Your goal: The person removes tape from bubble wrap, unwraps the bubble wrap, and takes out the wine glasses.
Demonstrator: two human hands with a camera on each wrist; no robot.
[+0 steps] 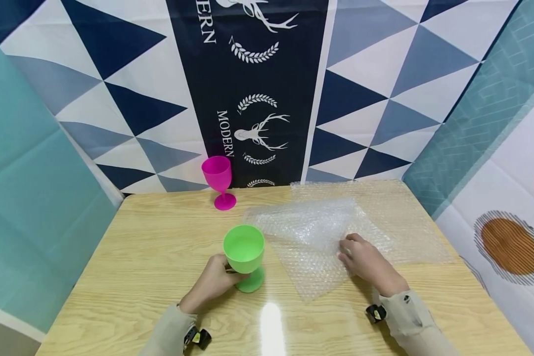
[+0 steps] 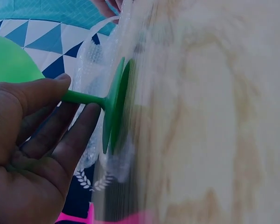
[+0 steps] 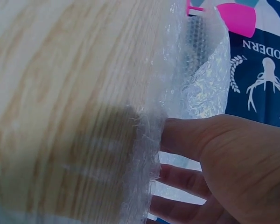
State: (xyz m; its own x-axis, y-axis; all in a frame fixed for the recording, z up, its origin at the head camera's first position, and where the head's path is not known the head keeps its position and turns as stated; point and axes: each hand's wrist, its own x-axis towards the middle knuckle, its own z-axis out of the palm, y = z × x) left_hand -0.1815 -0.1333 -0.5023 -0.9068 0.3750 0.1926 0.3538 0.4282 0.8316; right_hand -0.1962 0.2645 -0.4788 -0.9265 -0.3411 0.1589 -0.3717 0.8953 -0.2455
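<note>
My left hand [image 1: 218,278] pinches the stem of a bright green plastic goblet [image 1: 244,249], its thumb on one side and fingers on the other. The goblet stands about upright; its round foot [image 2: 113,109] is at the tabletop, though I cannot tell whether it fully touches. Clear bubble wrap [image 1: 307,269] lies to the goblet's right, with one part folded over in a raised flap. On that wrap rest the fingertips of my right hand [image 1: 366,259]. In the right wrist view its thumb and fingers are spread against the bubble wrap [image 3: 147,158], with gaps between them.
A magenta goblet [image 1: 218,175] stands at the table's back edge, left of the middle. Another flat bubble wrap sheet [image 1: 409,232] covers the back right of the wooden table [image 1: 160,237]. Patterned cloth [image 1: 253,99] hangs behind the table, with more cloth at both sides.
</note>
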